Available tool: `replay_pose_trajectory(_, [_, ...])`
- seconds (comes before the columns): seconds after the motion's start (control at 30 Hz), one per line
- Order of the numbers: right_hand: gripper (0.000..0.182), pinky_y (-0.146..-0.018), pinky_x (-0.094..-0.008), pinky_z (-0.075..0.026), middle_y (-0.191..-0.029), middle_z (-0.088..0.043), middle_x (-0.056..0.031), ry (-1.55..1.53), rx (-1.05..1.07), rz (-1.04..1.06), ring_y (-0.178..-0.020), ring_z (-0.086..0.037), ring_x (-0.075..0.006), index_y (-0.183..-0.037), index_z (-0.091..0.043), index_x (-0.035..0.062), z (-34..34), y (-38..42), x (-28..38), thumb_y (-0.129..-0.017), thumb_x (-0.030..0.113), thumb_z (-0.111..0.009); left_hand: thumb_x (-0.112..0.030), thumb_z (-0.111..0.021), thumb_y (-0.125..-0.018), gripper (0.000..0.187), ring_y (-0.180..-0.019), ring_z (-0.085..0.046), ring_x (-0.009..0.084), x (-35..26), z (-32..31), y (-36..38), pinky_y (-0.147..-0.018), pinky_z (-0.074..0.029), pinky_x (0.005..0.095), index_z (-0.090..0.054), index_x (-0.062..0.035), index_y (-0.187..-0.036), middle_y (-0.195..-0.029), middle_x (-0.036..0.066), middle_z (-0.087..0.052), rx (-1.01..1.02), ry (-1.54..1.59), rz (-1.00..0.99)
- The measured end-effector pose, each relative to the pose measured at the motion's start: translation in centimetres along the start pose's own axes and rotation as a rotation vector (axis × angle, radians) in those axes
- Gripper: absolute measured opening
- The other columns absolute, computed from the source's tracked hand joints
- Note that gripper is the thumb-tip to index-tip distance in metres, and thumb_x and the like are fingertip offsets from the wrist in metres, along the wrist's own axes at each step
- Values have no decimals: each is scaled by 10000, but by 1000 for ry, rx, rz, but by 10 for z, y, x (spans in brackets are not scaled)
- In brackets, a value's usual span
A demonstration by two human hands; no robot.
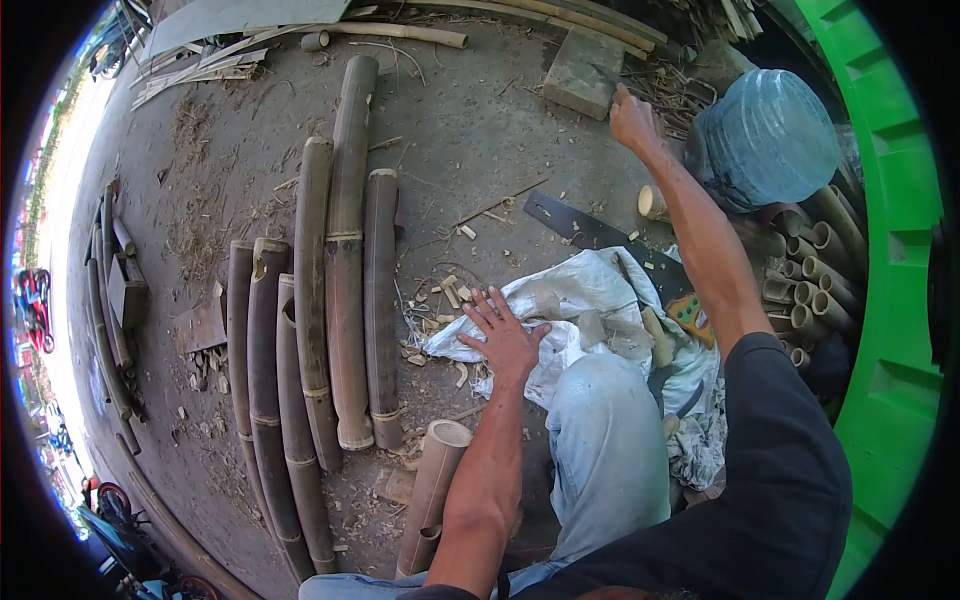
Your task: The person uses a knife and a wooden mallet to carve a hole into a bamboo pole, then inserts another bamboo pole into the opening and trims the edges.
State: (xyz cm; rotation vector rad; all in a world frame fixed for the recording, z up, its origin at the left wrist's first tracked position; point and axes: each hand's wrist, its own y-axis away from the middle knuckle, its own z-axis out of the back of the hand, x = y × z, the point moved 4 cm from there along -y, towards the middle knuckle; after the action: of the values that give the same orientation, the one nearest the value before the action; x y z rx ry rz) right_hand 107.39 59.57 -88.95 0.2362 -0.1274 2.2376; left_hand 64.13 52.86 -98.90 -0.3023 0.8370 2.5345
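Observation:
My left hand (pixel 508 338) has its fingers spread, resting at the edge of a crumpled white sack (pixel 590 285) and holding nothing. My right hand (pixel 636 120) reaches far forward, its fingers closed around what looks like a knife (pixel 606 74). The thin dark blade lies over a grey stone block (pixel 578 88); the handle is mostly hidden in my grip. Between my arms a handsaw (pixel 575 222) lies partly beneath the sack, its yellow-green handle (pixel 690 318) near my right elbow. A cut bamboo tube (pixel 436 480) stands beside my left forearm.
Several long bamboo poles (pixel 345 250) lie to the left. A blue water jug (pixel 768 138) stands right of my right forearm, with stacked bamboo tubes (pixel 815 285) below it. A green panel (pixel 890 300) borders the right. Wood chips litter the ground; a motorcycle (pixel 125 535) is at lower left.

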Motion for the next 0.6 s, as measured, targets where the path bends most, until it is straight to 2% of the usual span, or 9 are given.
replay_pose_trajectory(0.17, [485,-939,-603,-546,-1177,-710,-291,0,83,99,-1091,-672,-516,-1470,-531,102,19,24,1,-1009,251,-532,-656,-768,-829,1312,-1586,84,504,-2,4,-3,-1125,-78,839,12,-18,-1668,-1731,273,67,21,5,8])
replay_pose_trajectory(0.27, [480,-932,-612,-542,-1150,-708,-306,-10,6,-14,-1087,-669,-524,-1467,-524,101,20,13,-13,-1010,249,-529,-659,-764,-830,1313,-1586,84,504,0,0,3,-1124,-79,840,18,-18,-1667,-1731,273,71,41,3,11])
replay_pose_trajectory(0.37, [447,-921,-617,-541,-1130,-712,-304,1,24,104,-1079,-675,-513,-1445,-533,145,0,4,4,-1017,273,-526,-655,-767,-829,1314,-1585,82,505,-1,1,0,-1127,-83,836,15,-12,-1666,-1730,275,69,19,-2,9])
replay_pose_trajectory(0.47, [452,-917,-623,-539,-1137,-708,-308,62,96,83,-1080,-674,-513,-1449,-514,145,15,26,-14,-1027,308,-513,-658,-771,-823,1323,-1585,78,506,-1,1,0,-1123,-89,840,16,-11,-1666,-1730,273,71,16,-22,5])
replay_pose_trajectory(0.6, [468,-913,-618,-541,-1146,-705,-310,14,-11,85,-1079,-675,-515,-1459,-496,157,26,27,-39,-1033,349,-506,-662,-773,-818,1330,-1585,76,508,0,-2,0,-1115,-96,846,18,-10,-1666,-1730,271,76,2,3,-7])
